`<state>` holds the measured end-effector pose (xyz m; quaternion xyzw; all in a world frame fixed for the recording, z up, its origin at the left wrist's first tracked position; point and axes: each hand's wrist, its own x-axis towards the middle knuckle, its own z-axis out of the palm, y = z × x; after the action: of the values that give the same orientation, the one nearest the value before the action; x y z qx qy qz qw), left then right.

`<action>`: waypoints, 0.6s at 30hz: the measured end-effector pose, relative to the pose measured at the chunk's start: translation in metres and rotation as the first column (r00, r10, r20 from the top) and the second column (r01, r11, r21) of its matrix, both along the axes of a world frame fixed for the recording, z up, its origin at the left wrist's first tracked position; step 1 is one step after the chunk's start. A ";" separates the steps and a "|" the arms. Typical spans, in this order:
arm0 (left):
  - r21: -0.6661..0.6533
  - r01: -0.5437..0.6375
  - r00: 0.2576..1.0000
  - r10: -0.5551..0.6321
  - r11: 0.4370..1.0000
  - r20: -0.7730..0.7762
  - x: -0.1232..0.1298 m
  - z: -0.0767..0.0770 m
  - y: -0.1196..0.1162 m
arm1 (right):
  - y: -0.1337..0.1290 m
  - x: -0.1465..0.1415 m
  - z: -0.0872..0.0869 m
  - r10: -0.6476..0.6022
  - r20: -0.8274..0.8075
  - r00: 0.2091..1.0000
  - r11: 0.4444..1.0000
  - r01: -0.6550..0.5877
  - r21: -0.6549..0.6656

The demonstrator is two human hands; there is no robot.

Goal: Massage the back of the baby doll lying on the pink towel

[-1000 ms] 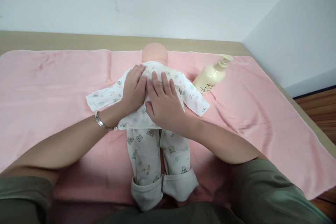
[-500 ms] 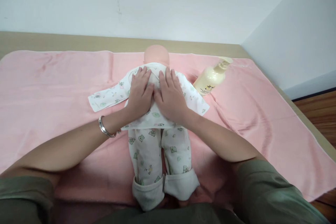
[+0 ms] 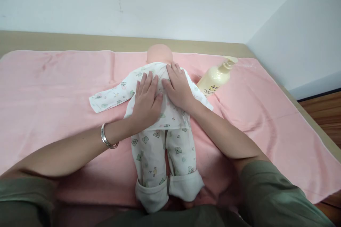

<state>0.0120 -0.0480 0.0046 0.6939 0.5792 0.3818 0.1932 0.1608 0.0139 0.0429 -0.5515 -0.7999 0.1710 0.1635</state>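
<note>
A baby doll [image 3: 159,53] lies face down, its bald head away from me, dressed in a white printed shirt [image 3: 167,116] and matching trousers [image 3: 153,156] with turned-up cuffs. My left hand [image 3: 147,100] rests flat on the left middle of the doll's back, fingers stretched out, a silver bangle on the wrist. Higher up, my right hand [image 3: 179,87] lies flat on the right upper back near the shoulder, fingers pointing toward the head. Neither hand grips anything. The doll's right-side sleeve is partly behind my right forearm.
A pink blanket [image 3: 53,113] covers most of the wooden table [image 3: 106,41]. To the right of the doll, a cream pump bottle [image 3: 215,78] leans over on the blanket. White walls stand behind and at the right; brown wood shows at the far right.
My left hand has slid down the doll's back, toward me. My right hand has moved up and slightly right, toward the shoulder, so the two hands are farther apart.
</note>
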 end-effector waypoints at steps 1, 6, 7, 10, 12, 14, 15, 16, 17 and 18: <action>-0.029 -0.021 1.000 0.021 0.999 0.018 -0.002 0.003 0.007 | -0.008 -0.003 0.000 -0.012 0.012 1.000 1.000 0.012 0.019; -0.171 -0.127 0.988 0.139 0.977 0.065 -0.021 0.008 0.052 | -0.058 -0.017 0.004 -0.049 0.121 0.991 0.992 0.034 0.121; -0.161 -0.124 0.989 0.135 0.979 0.061 -0.022 0.007 0.055 | -0.060 -0.018 0.006 -0.047 0.139 0.989 0.993 0.031 0.114; -0.067 -0.074 0.995 0.078 0.995 0.060 -0.019 0.001 0.044 | -0.043 -0.013 0.014 -0.001 0.155 0.988 0.999 -0.005 0.042; -0.013 -0.038 0.998 0.039 0.999 0.058 -0.013 -0.002 0.028 | -0.018 -0.006 0.016 0.030 0.142 0.989 1.000 -0.030 -0.001; -0.008 -0.014 0.998 0.014 1.000 0.057 -0.007 -0.002 0.015 | 0.003 -0.001 0.015 0.023 0.127 0.992 1.000 -0.021 -0.017; -0.023 -0.013 0.998 0.015 1.000 0.062 -0.006 -0.002 0.013 | 0.010 -0.001 0.014 0.009 0.122 0.993 1.000 -0.008 -0.013; -0.047 -0.019 0.997 0.023 0.999 0.072 -0.006 -0.001 0.013 | 0.012 -0.001 0.013 -0.008 0.121 0.993 1.000 0.008 -0.003; -0.072 -0.029 0.996 0.035 0.997 0.082 -0.008 -0.001 0.015 | 0.010 -0.002 0.011 -0.025 0.126 0.992 1.000 0.024 0.012; -0.092 -0.038 0.995 0.046 0.995 0.089 -0.011 -0.001 0.021 | 0.005 -0.005 0.010 -0.039 0.136 0.990 0.999 0.036 0.028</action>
<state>0.0013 -0.0272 0.0033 0.6539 0.6009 0.3904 0.2426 0.1561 0.0188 0.0531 -0.5747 -0.8008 0.1194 0.1187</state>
